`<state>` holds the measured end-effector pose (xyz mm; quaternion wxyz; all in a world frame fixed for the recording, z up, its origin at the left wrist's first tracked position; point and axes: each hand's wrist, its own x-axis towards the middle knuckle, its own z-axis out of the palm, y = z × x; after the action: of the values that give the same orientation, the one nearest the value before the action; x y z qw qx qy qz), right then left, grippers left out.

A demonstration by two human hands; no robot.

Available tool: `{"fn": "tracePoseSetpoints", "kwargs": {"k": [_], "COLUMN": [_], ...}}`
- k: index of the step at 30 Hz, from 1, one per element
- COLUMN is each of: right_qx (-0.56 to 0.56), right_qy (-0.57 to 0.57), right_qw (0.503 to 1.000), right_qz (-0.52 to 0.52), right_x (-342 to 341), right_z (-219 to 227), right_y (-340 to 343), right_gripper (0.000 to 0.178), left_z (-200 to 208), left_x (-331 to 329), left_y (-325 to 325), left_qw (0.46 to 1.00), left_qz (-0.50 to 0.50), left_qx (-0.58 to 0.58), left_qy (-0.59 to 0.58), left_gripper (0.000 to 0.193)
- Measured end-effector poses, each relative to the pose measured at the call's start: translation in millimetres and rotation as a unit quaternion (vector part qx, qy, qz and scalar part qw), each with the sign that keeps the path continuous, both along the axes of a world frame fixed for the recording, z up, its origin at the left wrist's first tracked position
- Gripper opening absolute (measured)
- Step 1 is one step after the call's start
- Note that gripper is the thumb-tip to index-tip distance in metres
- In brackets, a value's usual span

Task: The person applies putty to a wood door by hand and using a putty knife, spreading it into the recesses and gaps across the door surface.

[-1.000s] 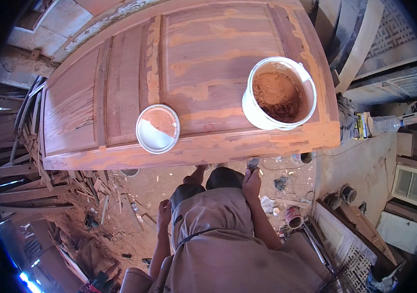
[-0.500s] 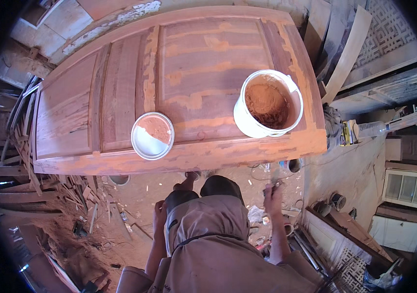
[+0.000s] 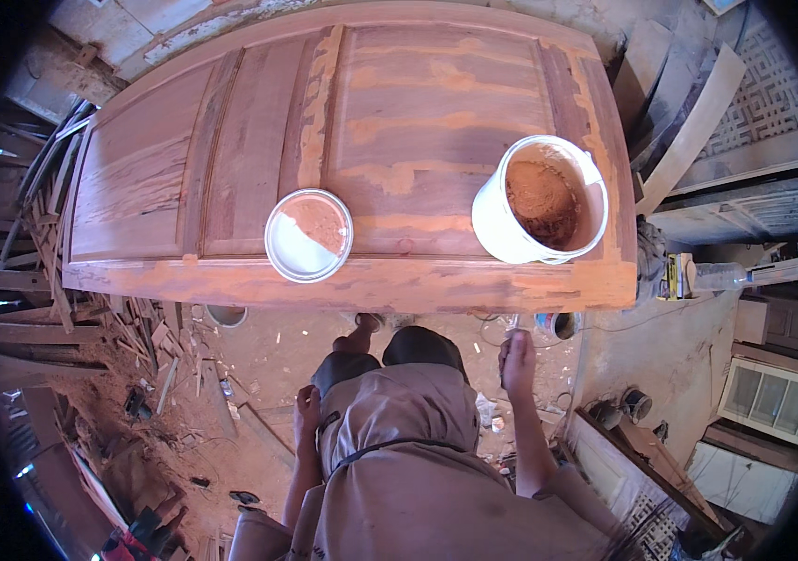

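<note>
My right hand (image 3: 517,363) is raised just short of the door's near edge, its fingers closed round something thin that I cannot make out. Down beside my thigh hangs my left hand (image 3: 307,408), fingers curled, with nothing visible in it. Before me lies a reddish wooden panelled door (image 3: 249,187), streaked with orange-brown filler. On its right part stands a white plastic bucket (image 3: 504,224) holding brown filler paste. A round white lid (image 3: 298,251), partly coated with the same paste, rests near the front edge. Neither hand touches the door.
Scrap wood (image 3: 49,252) is heaped at the left, and boards (image 3: 689,131) lean at the far right. Under the door's near edge stand a paint can (image 3: 562,324) and a grey pot (image 3: 226,316). A framed panel (image 3: 623,458) leans at the lower right.
The door, bucket and lid have shifted right and slightly up in the picture as my view turned. My right hand has come up towards the door's edge; my left still hangs low.
</note>
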<state>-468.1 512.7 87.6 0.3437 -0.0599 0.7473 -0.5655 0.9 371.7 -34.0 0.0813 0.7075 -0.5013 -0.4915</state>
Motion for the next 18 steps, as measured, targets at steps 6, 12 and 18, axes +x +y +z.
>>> {"fn": "tracePoseSetpoints", "kwargs": {"k": [6,12,18], "right_qx": [0.157,0.247,0.246], "right_qy": [0.379,0.312,0.216], "right_qw": [0.904,0.910,0.936], "right_qz": [0.118,0.116,0.131], "right_x": [51,73,61], "right_z": [-57,-106,-72], "right_y": [-50,-39,44], "right_gripper": [0.030,0.041,0.036], "left_z": [34,46,36], "left_x": [-19,-23,-9], "left_y": [-8,-22,-25], "left_qw": [0.998,0.998,0.998], "left_qz": [-0.040,-0.049,-0.059], "left_qx": [0.048,0.033,0.020], "left_qy": [-0.027,-0.011,-0.014], "left_gripper": [0.042,0.043,0.039]}}
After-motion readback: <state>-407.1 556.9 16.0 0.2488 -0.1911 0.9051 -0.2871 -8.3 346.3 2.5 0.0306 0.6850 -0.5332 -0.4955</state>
